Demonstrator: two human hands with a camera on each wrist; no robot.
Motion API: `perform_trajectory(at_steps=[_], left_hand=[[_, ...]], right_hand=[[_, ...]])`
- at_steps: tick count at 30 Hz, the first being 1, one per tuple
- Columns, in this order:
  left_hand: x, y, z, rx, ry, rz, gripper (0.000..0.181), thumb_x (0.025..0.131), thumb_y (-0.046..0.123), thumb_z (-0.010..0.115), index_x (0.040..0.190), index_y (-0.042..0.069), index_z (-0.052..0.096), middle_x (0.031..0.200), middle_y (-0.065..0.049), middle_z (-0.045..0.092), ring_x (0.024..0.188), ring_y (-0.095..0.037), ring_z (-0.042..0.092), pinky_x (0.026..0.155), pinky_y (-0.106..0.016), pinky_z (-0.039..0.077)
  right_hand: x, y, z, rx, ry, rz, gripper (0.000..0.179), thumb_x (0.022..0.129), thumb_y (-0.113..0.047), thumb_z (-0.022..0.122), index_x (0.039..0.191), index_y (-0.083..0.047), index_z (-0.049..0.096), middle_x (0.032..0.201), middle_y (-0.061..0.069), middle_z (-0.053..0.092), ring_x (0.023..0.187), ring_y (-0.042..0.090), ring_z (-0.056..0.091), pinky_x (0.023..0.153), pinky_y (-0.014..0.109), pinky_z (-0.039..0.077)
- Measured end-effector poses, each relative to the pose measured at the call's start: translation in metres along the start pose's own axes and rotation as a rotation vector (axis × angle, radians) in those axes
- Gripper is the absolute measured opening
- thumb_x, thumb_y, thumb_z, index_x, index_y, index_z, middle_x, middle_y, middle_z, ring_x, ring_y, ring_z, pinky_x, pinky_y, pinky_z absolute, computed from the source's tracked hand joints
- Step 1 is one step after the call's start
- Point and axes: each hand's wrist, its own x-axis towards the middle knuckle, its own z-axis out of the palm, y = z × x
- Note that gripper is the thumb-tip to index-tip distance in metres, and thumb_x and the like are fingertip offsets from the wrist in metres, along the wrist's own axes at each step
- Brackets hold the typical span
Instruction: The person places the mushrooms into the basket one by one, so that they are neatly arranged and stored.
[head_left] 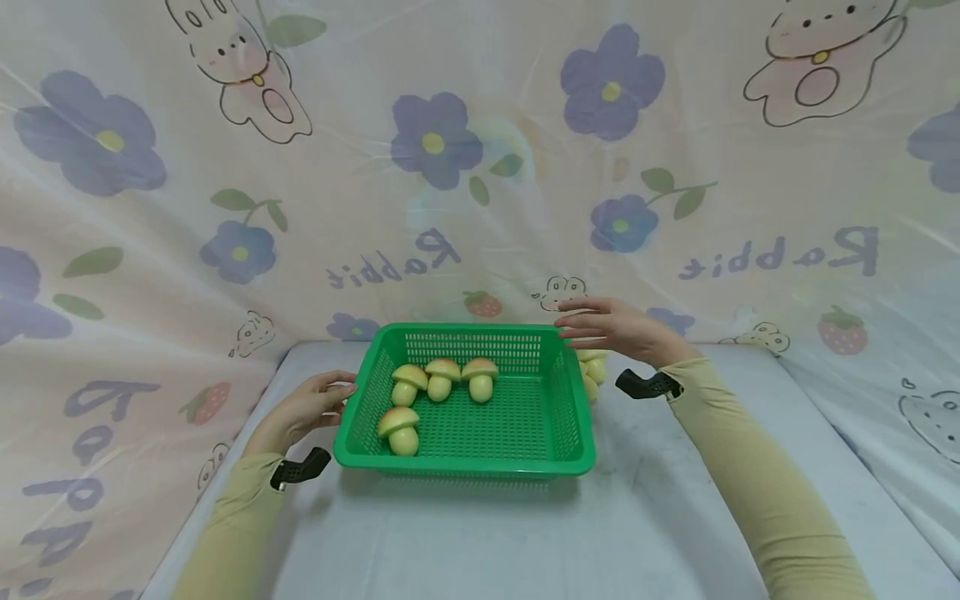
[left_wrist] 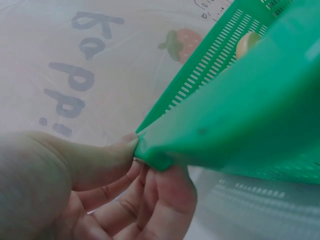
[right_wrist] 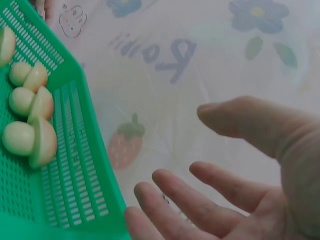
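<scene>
A green plastic basket [head_left: 465,467] with slotted walls stands on the table. Several toy mushrooms with brown-tinged caps lie inside: three in a row, one of them a mushroom [head_left: 481,379], and another mushroom [head_left: 400,431] nearer the front left. My left hand [head_left: 311,408] pinches the basket's left rim between thumb and fingers, as the left wrist view shows close up. Over the far right corner of the basket hovers my right hand [head_left: 611,327], its fingers spread and nothing in its grasp. In the right wrist view the right hand [right_wrist: 225,200] appears apart from the rim.
Pale yellow-green pieces [head_left: 592,371] sit on the table just beyond the basket's right wall, partly hidden by it. A printed cloth [head_left: 510,225] with flowers and rabbits hangs behind. The white table [head_left: 465,542] extends in front of the basket.
</scene>
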Motion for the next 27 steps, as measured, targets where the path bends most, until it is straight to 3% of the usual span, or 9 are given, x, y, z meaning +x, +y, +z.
perform_trajectory(at_steps=[13, 18, 27], left_hand=[[-0.003, 0.003, 0.001, -0.003, 0.004, 0.014, 0.044, 0.103, 0.02, 0.046, 0.14, -0.003, 0.036, 0.092, -0.008, 0.061, 0.079, -0.017, 0.059, 0.071, -0.031, 0.054], [-0.005, 0.001, 0.002, -0.028, 0.007, 0.002, 0.046, 0.102, 0.022, 0.049, 0.14, -0.001, 0.037, 0.091, -0.007, 0.062, 0.079, -0.017, 0.06, 0.072, -0.032, 0.054], [-0.008, -0.001, 0.004, -0.041, 0.003, 0.018, 0.046, 0.102, 0.023, 0.049, 0.14, -0.001, 0.037, 0.088, -0.006, 0.062, 0.075, -0.016, 0.059, 0.07, -0.031, 0.054]], right_hand=[[-0.014, 0.031, -0.033, -0.022, 0.133, 0.08, 0.049, 0.102, -0.013, 0.048, 0.145, 0.004, 0.029, 0.137, 0.021, 0.045, 0.131, 0.044, 0.035, 0.105, 0.052, 0.032], [-0.019, 0.05, -0.047, -0.018, 0.176, 0.079, 0.052, 0.102, -0.014, 0.047, 0.146, 0.004, 0.025, 0.144, 0.028, 0.033, 0.133, 0.043, 0.033, 0.106, 0.051, 0.03], [-0.028, 0.088, -0.07, 0.029, 0.241, 0.075, 0.058, 0.104, -0.015, 0.044, 0.149, 0.006, 0.015, 0.151, 0.028, 0.018, 0.138, 0.043, 0.021, 0.111, 0.049, 0.022]])
